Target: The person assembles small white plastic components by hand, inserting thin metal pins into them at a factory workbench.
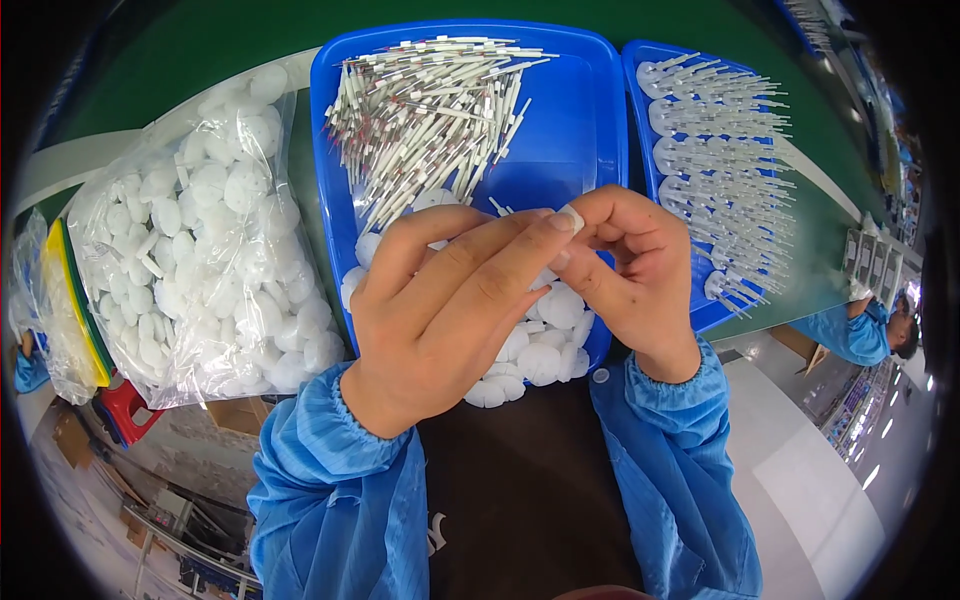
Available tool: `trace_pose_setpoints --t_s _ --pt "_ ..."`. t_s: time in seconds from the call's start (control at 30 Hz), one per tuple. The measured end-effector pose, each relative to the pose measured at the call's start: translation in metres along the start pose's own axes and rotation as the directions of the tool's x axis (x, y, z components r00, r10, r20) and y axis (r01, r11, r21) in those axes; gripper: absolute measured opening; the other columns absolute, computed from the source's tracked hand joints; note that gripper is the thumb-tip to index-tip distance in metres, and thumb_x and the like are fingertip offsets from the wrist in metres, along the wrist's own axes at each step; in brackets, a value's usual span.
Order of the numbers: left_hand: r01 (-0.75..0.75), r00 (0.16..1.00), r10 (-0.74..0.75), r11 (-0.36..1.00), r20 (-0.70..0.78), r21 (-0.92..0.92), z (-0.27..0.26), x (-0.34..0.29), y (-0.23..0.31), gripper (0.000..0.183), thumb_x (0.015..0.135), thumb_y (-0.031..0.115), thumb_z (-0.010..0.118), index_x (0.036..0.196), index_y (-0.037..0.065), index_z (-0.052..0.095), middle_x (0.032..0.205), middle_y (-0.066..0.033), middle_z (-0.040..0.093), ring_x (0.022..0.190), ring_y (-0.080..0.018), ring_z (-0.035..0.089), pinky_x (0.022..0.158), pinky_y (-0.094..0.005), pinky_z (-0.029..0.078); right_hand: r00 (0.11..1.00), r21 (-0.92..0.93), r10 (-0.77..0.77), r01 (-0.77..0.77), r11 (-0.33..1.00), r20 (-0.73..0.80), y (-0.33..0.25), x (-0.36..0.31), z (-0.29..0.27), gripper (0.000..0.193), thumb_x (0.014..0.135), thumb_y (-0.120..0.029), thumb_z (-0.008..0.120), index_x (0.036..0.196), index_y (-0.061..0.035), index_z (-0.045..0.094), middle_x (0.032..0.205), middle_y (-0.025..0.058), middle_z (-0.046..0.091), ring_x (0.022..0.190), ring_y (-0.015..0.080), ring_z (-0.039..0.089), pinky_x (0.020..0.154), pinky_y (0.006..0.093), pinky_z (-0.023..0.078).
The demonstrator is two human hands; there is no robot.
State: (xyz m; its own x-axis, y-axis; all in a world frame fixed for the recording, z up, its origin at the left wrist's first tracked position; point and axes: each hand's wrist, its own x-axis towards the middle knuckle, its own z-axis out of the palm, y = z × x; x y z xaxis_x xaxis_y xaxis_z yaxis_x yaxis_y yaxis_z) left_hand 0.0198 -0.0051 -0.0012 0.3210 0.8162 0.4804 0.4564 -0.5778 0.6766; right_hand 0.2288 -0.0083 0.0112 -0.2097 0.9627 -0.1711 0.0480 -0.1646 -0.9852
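Note:
Over the near half of a blue tray (575,130), my left hand (440,300) and my right hand (640,270) meet at the fingertips. Both are closed in a pinch on a small white piece (572,217), mostly hidden by the fingers. Behind my hands, the tray holds a heap of thin white sticks (430,120), some with reddish marks. Round white plastic discs (540,362) lie under and in front of my hands, partly covered by them, and spill to the tray's near edge.
To the left lies a clear plastic bag (200,240) full of white discs. On the right, a second blue tray (640,62) holds rows of discs with thin sticks attached (715,170). A red stool (128,410) stands below left. Another person (860,330) in blue is at far right.

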Motion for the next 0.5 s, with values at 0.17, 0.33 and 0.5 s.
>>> trace_pose_setpoints --t_s 0.17,0.33,0.5 --pt "0.015 1.0 -0.015 1.0 0.01 -0.002 -0.005 0.0 -0.003 0.064 0.071 0.004 0.093 0.132 0.008 0.073 0.119 -0.0065 0.08 0.103 -0.0292 0.068 0.09 -0.0377 0.054 0.995 -0.039 -0.088 0.089 0.995 0.044 -0.003 0.002 0.0 0.02 0.094 0.001 0.08 0.111 0.0008 0.071 0.099 0.0069 0.077 0.091 0.0118 0.075 0.082 0.0263 0.058" --pt "0.014 1.0 -0.013 0.998 0.015 -0.065 -0.009 -0.001 -0.008 0.062 0.072 0.005 0.093 0.131 0.008 0.074 0.119 -0.0075 0.079 0.104 -0.0303 0.068 0.092 -0.0391 0.054 0.998 0.054 0.03 -0.033 0.998 0.057 -0.012 -0.002 -0.009 0.018 0.097 0.001 0.076 0.114 0.0017 0.071 0.101 0.0085 0.078 0.092 0.0128 0.076 0.081 0.028 0.059" --pt "0.2 0.968 -0.248 0.849 -0.035 -0.489 -0.018 -0.001 -0.013 0.036 0.093 0.014 0.08 0.126 0.0 0.078 0.137 -0.0154 0.065 0.093 -0.0203 0.068 0.08 -0.0312 0.057 0.889 -0.793 -0.45 0.331 0.512 0.08 0.004 0.031 -0.017 0.028 0.085 0.003 0.078 0.111 -0.0066 0.077 0.103 0.0062 0.079 0.086 0.0246 0.077 0.083 0.0384 0.061"
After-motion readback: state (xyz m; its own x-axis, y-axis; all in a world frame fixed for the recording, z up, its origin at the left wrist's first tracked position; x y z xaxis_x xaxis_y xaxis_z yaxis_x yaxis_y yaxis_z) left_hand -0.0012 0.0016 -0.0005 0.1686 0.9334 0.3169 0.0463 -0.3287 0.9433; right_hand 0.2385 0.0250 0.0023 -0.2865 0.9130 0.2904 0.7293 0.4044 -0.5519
